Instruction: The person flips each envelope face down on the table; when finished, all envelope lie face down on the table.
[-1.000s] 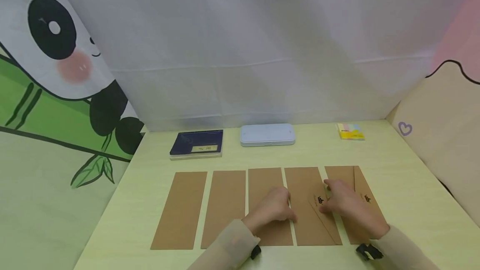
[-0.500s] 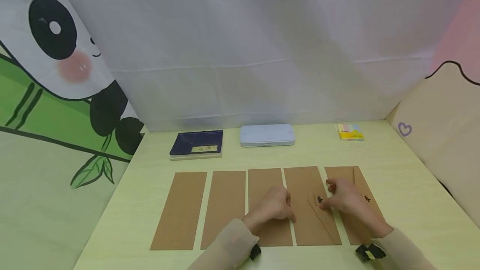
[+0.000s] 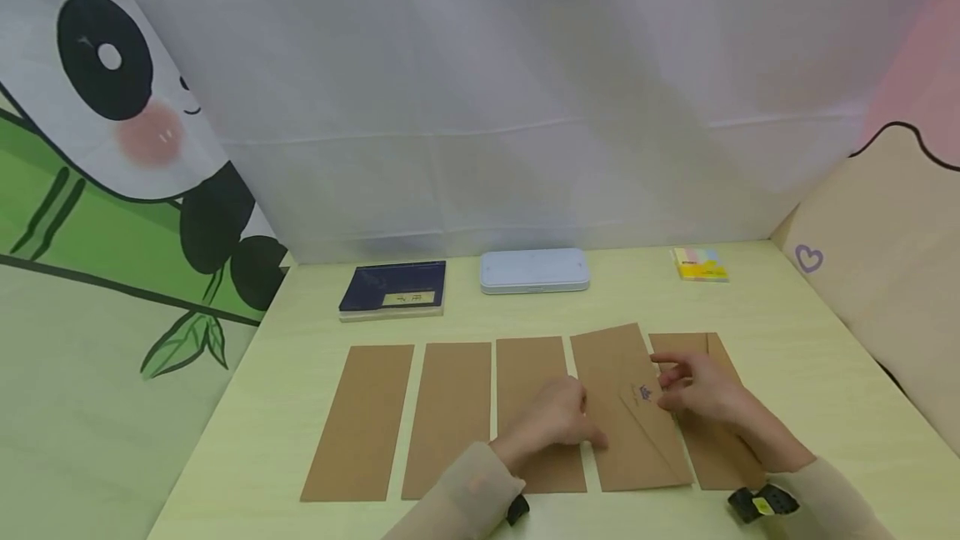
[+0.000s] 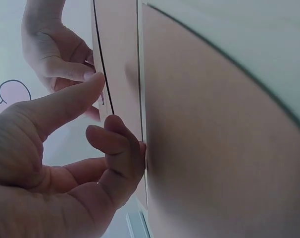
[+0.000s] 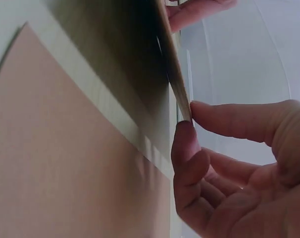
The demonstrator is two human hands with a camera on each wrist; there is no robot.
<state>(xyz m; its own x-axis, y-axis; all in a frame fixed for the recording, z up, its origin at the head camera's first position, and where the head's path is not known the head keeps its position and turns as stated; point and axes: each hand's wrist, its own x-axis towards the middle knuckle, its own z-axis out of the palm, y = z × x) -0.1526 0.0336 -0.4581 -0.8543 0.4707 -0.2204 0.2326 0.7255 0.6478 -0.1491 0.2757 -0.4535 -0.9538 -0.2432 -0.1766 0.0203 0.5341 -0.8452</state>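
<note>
A brown paper envelope (image 3: 630,440), second from the right in a row, bears a small crown print and a slanting flap line. Its right side is raised off the table. My right hand (image 3: 701,390) pinches the right edge between thumb and fingertips; in the right wrist view, that thin edge lies between thumb and index finger (image 5: 189,144). At the left edge, my left hand (image 3: 551,419) holds the same envelope, thumb on the upper face and fingers curled at the edge. The rightmost envelope (image 3: 720,457) lies flat, partly beneath my right hand.
Further brown envelopes lie flat to the left, among them the leftmost one (image 3: 360,423). Along the back of the table (image 3: 247,457) are a dark blue book (image 3: 393,286), a pale case (image 3: 535,271) and a yellow sticky-note pack (image 3: 701,263). A white cloth hangs behind.
The held envelope has risen on its right side and turned slightly. My right hand has lifted and shifted a little right with its edge; the left hand has moved slightly right.
</note>
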